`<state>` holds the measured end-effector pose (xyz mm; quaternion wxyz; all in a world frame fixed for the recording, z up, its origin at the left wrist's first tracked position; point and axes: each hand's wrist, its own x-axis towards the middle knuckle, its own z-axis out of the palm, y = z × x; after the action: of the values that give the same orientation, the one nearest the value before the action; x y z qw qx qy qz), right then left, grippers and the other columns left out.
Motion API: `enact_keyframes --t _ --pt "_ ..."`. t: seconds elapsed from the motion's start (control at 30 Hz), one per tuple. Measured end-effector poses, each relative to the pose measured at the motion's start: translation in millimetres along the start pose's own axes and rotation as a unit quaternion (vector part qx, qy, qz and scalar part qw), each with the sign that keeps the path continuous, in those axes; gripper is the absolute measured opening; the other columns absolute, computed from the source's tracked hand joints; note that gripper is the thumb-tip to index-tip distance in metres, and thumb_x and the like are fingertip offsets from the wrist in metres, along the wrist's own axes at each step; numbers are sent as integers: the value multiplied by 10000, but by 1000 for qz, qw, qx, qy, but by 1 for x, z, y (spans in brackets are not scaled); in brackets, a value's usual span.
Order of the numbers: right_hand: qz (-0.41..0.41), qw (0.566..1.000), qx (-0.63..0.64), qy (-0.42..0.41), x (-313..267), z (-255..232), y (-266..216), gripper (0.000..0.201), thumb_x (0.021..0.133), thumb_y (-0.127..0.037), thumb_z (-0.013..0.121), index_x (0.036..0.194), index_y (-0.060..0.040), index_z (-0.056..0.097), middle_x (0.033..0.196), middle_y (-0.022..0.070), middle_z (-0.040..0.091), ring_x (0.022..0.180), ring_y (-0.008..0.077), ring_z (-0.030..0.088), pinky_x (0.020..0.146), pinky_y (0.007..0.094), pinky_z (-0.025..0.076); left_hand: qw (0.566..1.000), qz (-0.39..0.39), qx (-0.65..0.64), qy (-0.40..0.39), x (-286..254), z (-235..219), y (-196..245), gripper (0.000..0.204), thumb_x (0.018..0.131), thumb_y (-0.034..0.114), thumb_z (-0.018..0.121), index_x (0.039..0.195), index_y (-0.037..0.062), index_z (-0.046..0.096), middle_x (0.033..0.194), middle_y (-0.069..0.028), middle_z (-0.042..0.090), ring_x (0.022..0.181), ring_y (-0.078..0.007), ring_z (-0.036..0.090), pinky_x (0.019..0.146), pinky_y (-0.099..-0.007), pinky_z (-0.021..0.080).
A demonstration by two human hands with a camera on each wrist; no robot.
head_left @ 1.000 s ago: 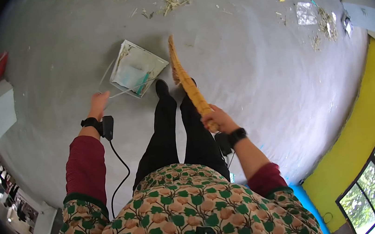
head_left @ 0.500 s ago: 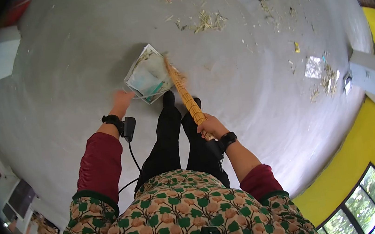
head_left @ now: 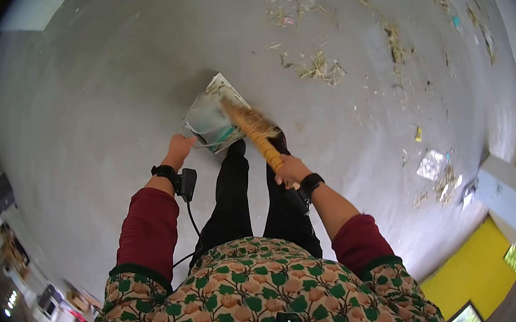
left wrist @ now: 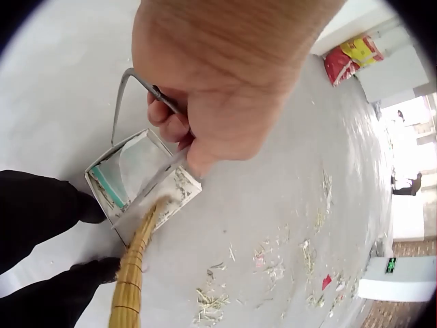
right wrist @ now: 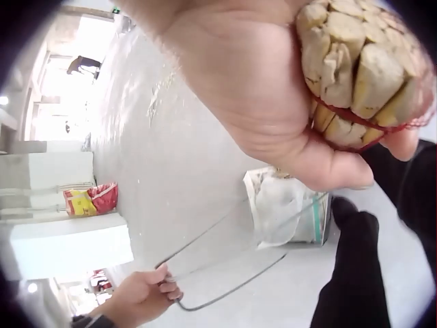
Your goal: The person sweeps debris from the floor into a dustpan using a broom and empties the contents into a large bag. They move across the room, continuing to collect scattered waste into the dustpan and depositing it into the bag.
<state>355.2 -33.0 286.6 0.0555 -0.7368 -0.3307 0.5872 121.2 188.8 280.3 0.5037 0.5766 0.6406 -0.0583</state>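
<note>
The thin grey wire handle (left wrist: 140, 85) of the square white box dustpan (head_left: 209, 117) is gripped by the left hand (head_left: 178, 149); the bundled yellow straw broom (head_left: 255, 134) is clenched in the right hand (head_left: 290, 171). On the grey concrete floor (head_left: 103, 103), the pan's open edge is best kept flat while bristles are drawn inward.

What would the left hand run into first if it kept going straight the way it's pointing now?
Probably the dustpan: the left hand grips its wire handle and points along it toward the pan on the floor. Depth is unclear.

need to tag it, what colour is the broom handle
Straw yellow, the broom handle a bundle bound with red thread; right wrist view shows it best.
</note>
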Motion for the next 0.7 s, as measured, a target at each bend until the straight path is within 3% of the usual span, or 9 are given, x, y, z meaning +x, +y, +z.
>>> enact_keyframes --t 0.03,0.13,0.27,0.33,0.43,0.5,0.53,0.67,0.7 --pt "47 989 124 -64 -16 -15 -15 454 450 -47 607 882 -29 471 654 172 550 537 281 556 476 320 454 1000 -9 -8 9 -1 3 -3 294 629 208 591 714 -65 523 632 -109 515 585 -174 469 532 -319 372" --pt "91 960 218 -152 -52 -56 -7 496 462 -35 594 940 -53 463 654 167 550 516 272 552 459 316 449 998 -20 -38 35 -17 9 8 250 635 214 591 701 -22 545 633 -56 511 580 -133 435 534 -297 364" --pt "21 992 -5 -124 -71 -113 22 559 485 -30 592 1017 -104 439 727 166 560 639 289 560 554 331 454 991 -62 -56 103 -50 -5 15 218 638 196 589 691 -11 544 624 -48 510 582 -133 446 541 -285 367" --pt "38 990 -36 -133 -62 -146 33 582 485 -51 615 1033 -111 429 761 161 563 705 302 550 603 341 449 987 -85 -57 126 -58 -10 9 211 638 192 589 687 -7 543 617 -44 509 580 -132 447 538 -280 366" --pt "12 982 -161 -102 -32 -184 35 585 507 -63 627 1046 -117 404 673 151 561 568 271 563 505 339 452 965 -119 -157 175 -54 -4 -3 216 620 192 589 660 -16 549 609 -102 542 569 -190 500 535 -310 387" --pt "26 982 -153 -111 -17 -207 25 522 532 -54 615 1009 -83 404 591 135 545 449 244 542 397 323 434 954 -136 -176 200 -57 -2 -10 248 607 226 594 621 -17 546 562 -113 532 528 -199 499 512 -314 390" --pt "11 979 -169 -110 1 -215 37 491 537 -49 609 984 -64 407 587 133 543 440 238 539 385 317 431 966 -103 -54 229 -44 6 -41 304 598 281 586 602 -20 545 544 -135 530 522 -226 518 506 -322 402" --pt "-41 971 -209 -109 71 -249 72 445 508 -3 596 915 -41 420 580 112 527 406 204 526 349 301 426 955 -157 -62 245 -46 19 -44 329 592 314 569 627 -13 557 579 -153 545 567 -266 542 515 -331 418" --pt "8 973 -195 -121 72 -253 55 415 502 -8 595 880 -33 426 576 112 525 401 200 523 356 299 431 940 -178 -108 272 -52 20 -36 313 592 303 568 606 -9 550 563 -138 542 531 -274 526 491 -341 410"
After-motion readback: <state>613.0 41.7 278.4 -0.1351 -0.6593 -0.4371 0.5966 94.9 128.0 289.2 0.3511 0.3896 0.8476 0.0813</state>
